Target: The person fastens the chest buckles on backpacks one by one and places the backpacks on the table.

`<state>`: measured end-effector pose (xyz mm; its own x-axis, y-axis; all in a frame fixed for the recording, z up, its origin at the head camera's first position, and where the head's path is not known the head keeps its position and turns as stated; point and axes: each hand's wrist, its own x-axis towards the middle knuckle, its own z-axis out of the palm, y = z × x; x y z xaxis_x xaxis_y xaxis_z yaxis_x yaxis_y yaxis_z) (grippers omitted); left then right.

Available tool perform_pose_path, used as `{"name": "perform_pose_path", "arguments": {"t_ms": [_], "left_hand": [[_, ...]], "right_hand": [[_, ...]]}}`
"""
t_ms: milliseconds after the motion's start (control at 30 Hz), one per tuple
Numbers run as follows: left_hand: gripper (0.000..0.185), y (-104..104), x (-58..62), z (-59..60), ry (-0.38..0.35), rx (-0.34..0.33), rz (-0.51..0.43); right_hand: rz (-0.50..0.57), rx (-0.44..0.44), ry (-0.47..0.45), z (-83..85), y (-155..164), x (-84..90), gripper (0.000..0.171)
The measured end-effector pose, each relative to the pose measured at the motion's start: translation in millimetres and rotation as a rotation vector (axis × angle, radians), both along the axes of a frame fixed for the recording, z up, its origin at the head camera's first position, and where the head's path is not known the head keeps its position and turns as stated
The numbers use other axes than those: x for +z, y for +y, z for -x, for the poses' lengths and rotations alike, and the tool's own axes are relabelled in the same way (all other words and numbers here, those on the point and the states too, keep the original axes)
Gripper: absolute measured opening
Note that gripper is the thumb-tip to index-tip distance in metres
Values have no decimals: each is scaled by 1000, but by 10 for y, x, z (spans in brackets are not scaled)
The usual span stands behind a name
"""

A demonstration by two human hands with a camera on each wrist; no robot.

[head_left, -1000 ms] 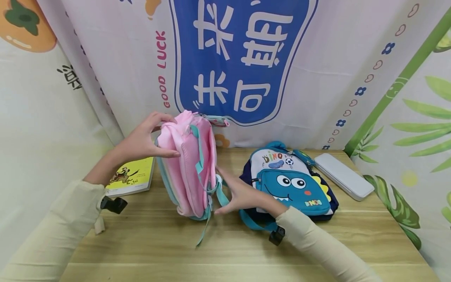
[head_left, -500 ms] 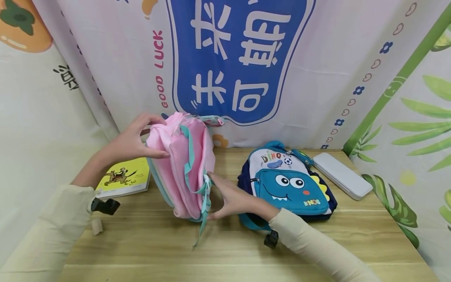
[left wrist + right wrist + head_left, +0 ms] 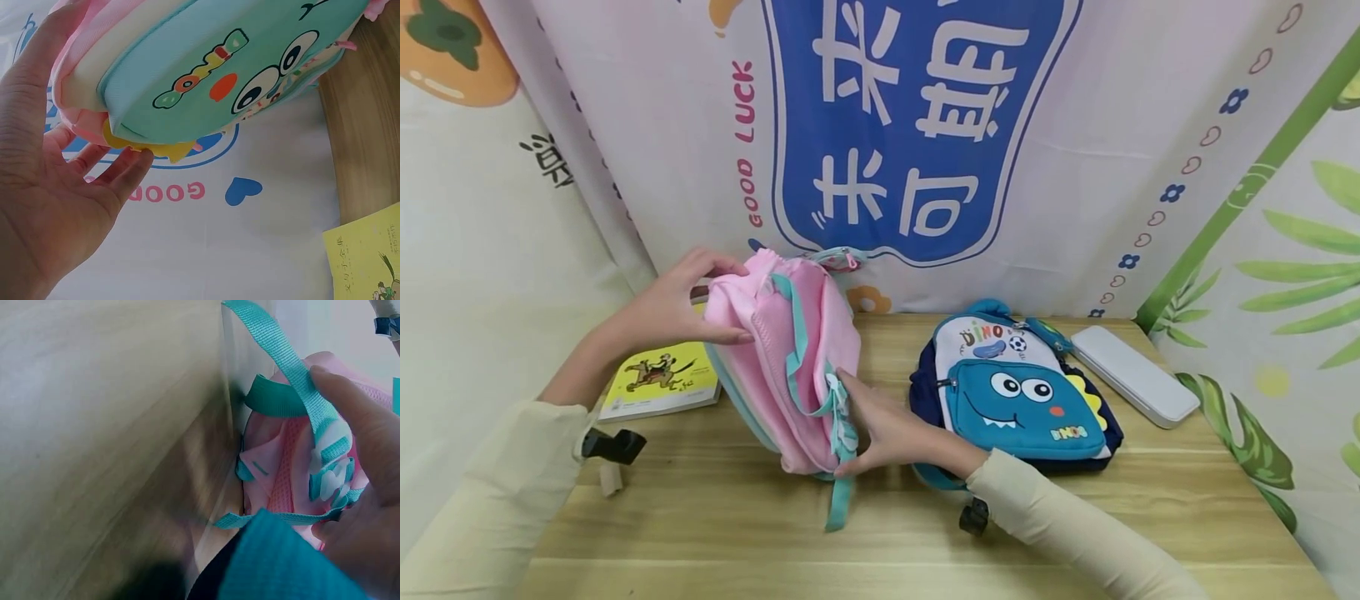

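A pink backpack (image 3: 763, 321) stands tilted to the left on the wooden table, its back and teal straps facing the right hand. My left hand (image 3: 658, 308) holds its upper left side, thumb on the near face and fingers behind. The left wrist view shows the bag's teal front pocket (image 3: 187, 81) with cartoon eyes and an orange spot. Low on the opposite side, my right hand (image 3: 891, 429) grips the bag's edge around the strap buckles; several of its fingers are hidden. In the right wrist view, thumb and finger bracket the white buckles (image 3: 331, 478).
A blue dinosaur backpack (image 3: 1022, 408) lies right of the right hand, with a white oblong case (image 3: 1135, 375) beside it. Left of the pink bag is a yellow book (image 3: 666, 379), partly under the left arm. A small pale block (image 3: 612, 479) lies nearer. A printed cloth hangs behind.
The pink backpack has tilted and shifted slightly left, with both hands moving along with it. My right hand has closed in on the strap side. The other things have stayed in place.
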<state>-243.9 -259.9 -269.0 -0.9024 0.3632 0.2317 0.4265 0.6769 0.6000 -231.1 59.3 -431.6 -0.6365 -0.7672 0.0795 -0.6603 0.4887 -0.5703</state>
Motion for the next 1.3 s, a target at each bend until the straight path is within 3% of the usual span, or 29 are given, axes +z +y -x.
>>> {"name": "perform_pose_path", "arguments": {"t_ms": [667, 1300], "left_hand": [[75, -114, -77, -61, -36, -7, 32], [81, -331, -418, -160, -125, -5, 68]], "right_hand": [[-35, 2, 3, -50, 42, 0, 125], [-114, 35, -38, -13, 135, 60, 119]]}}
